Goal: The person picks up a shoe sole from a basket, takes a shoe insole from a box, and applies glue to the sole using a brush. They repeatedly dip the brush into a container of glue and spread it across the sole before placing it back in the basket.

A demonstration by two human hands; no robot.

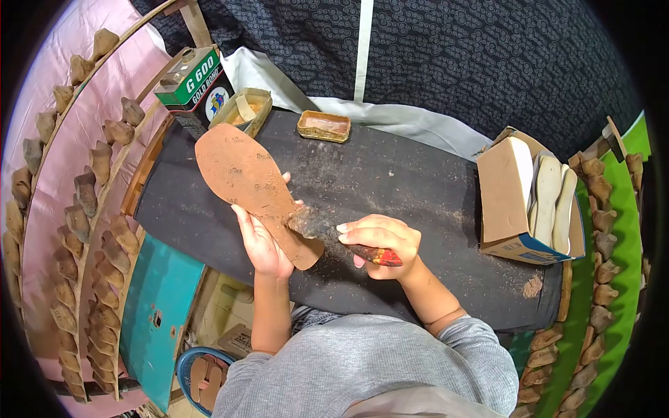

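Observation:
A brown sole-shaped piece (240, 167) with small printed marks is tilted over the dark table, its wide end up and to the left. My left hand (263, 240) is closed on its middle, with fingertips showing at the far edge. In my right hand (382, 244) is a dark-bladed tool (313, 223) with a red and black handle, gripped by thumb and fingers. The tool's worn, dusty tip overlaps the narrow part of the sole piece; whether it touches cannot be made out.
Dust lies on the black tabletop (390, 188). At the back left are a G 600 can (198, 87) and an open tray (258, 111); a small dish (324, 127) sits at the back. A cardboard box (502, 202) with pale shapes stands right. Wooden racks flank both sides.

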